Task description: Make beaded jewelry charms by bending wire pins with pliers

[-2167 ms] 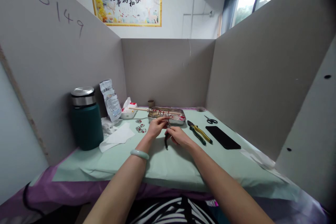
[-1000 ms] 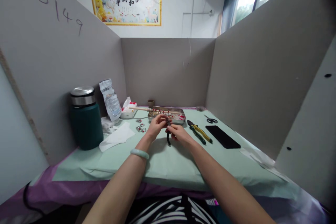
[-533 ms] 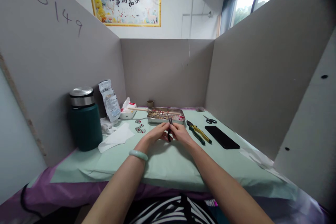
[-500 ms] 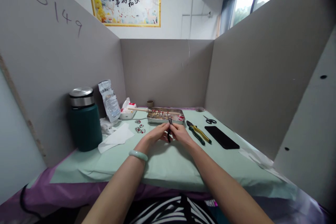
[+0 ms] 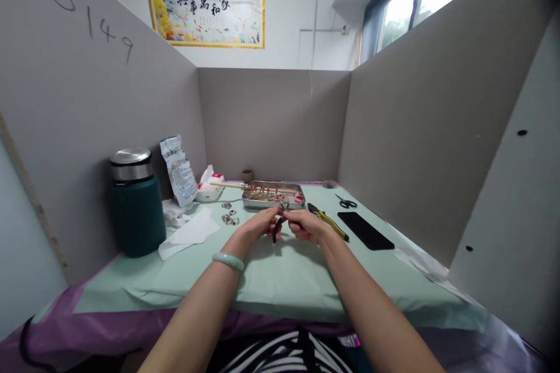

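Both hands meet over the table, just in front of a shallow metal tray (image 5: 249, 204) of small red and metallic beads. My right hand (image 5: 307, 226) is closed around small dark-handled pliers (image 5: 277, 231), one handle slanting down between the hands. Close beside the jaws, my left hand (image 5: 259, 225) is closed, its fingertips pinched on something small that I cannot make out. Several red-beaded rings (image 5: 229, 218) lie on the cloth to the left. Larger pliers with a yellow handle (image 5: 336, 228) lie right of my right hand, partly hidden by it.
On the left stand a green flask (image 5: 137, 210), a foil pouch (image 5: 179, 169) and a tissue pack (image 5: 210, 186); white paper (image 5: 190, 233) lies before them. Scissors (image 5: 346, 203) and a black phone-like slab (image 5: 365, 230) lie right. A thin wooden stick (image 5: 227, 185) crosses the tray. Grey partitions (image 5: 271, 122) enclose the table.
My right hand has turned and shifted slightly right, covering the larger pliers' green handle. The held pliers have tilted, their handle swinging to the left. The view has shifted a little.
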`<state>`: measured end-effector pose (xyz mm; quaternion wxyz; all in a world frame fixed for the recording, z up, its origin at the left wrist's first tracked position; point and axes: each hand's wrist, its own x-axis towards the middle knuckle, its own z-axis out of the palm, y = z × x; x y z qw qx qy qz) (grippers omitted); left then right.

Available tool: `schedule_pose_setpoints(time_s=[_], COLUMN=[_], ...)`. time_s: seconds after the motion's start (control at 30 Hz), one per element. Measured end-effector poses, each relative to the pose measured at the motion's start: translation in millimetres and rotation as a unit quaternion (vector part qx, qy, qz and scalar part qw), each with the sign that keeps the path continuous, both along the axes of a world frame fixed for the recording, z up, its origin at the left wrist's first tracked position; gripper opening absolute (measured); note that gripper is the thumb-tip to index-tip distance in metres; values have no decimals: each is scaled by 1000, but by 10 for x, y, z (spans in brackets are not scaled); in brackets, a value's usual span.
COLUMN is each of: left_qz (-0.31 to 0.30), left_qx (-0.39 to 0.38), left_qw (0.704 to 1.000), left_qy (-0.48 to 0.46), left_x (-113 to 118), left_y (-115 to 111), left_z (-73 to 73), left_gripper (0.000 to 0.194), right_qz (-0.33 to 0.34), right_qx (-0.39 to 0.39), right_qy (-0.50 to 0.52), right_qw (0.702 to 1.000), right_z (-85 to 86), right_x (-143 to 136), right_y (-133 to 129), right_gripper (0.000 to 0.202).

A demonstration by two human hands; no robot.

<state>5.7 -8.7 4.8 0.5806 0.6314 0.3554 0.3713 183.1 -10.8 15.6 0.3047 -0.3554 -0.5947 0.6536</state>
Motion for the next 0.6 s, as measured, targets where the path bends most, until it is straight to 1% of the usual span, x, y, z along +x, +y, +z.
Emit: schedule_pose_setpoints(time_s=[0.07,0.13,0.27,0.4,0.5,0.6], left_qz=[17,43,100,109,122,117], left_qx=[1,7,41,87,72,47], left_qw=[1000,999,994,990,989,988], left_qy=[10,23,16,-2,-47,-93], left_x=[-11,-19,-13,1,-7,-27], left_y=[12,15,8,46,95,110], left_z=[-18,-21,22,34,0,-19], left_gripper=[53,52,47,37,35,34], right_qz=[-11,-38,-90,-109,-122,-103], right_qx=[10,41,97,120,122,129], right_qy=[-15,-40,-87,-114,-132,-124], right_qw=[1000,998,987,980,976,978], right_z=[-17,-54,-128,-166,-184,-205], right_x=[-6,-30,-88,-149,-193,-218], right_y=[-1,-1,5,17,27,38], right_gripper=[29,29,29,30,30,29])
